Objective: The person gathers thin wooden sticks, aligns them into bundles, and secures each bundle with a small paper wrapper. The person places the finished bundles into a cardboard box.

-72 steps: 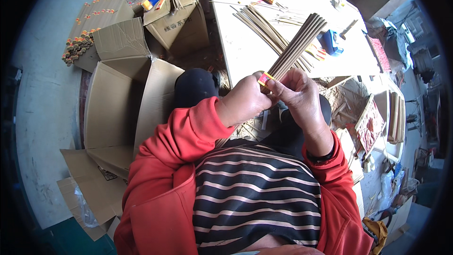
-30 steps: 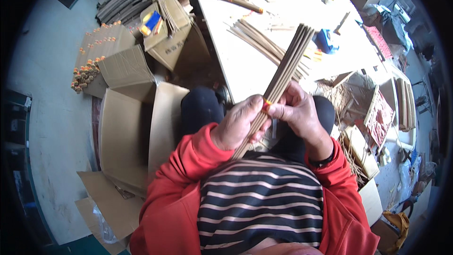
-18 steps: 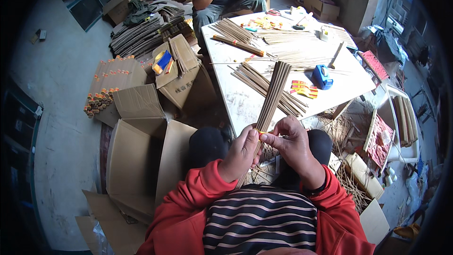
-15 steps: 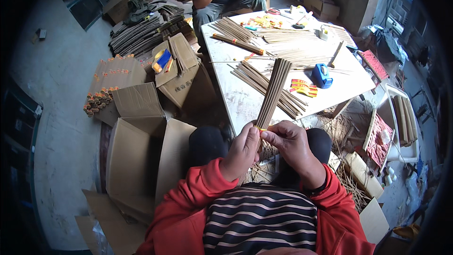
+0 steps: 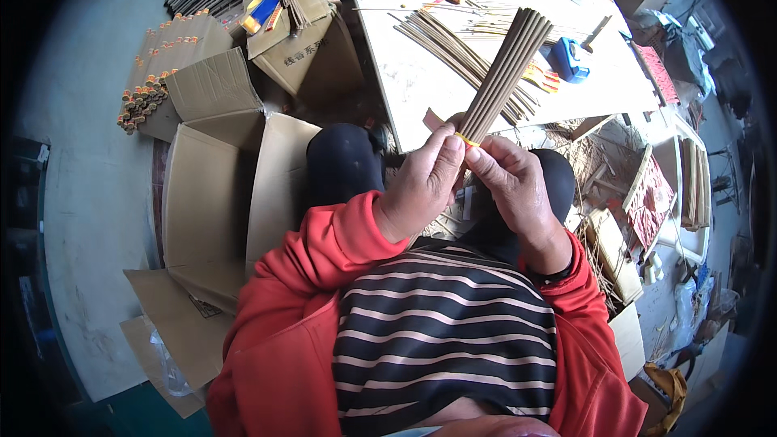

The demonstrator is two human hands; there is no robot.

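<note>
A bundle of brown incense sticks [image 5: 505, 73] stands tilted between my hands, its top leaning up and to the right over the table's near edge. My left hand [image 5: 430, 166] is closed round its lower part. Fingers and thumb of my right hand [image 5: 510, 174] pinch the bundle from the other side. Both thumbs meet at a narrow yellow and red paper band [image 5: 467, 140] around the sticks. A loose pale reddish strip end [image 5: 434, 120] sticks out beyond my left fingers. The bundle's lower end is mostly hidden by my hands.
Loose incense sticks [image 5: 453, 53], a blue tape dispenser [image 5: 571, 61] and red-yellow labels [image 5: 541, 77] lie on the white table [image 5: 380, 73]. An open cardboard box [image 5: 202, 202] stands at my left, with banded bundles [image 5: 146, 101] stacked beyond. A white tub [image 5: 706, 194] holds more sticks at right.
The view has tipped down, so the table and boxes sit higher in it and the other person has left the picture. The bundle leans further right; a strip end now shows behind my left fingers.
</note>
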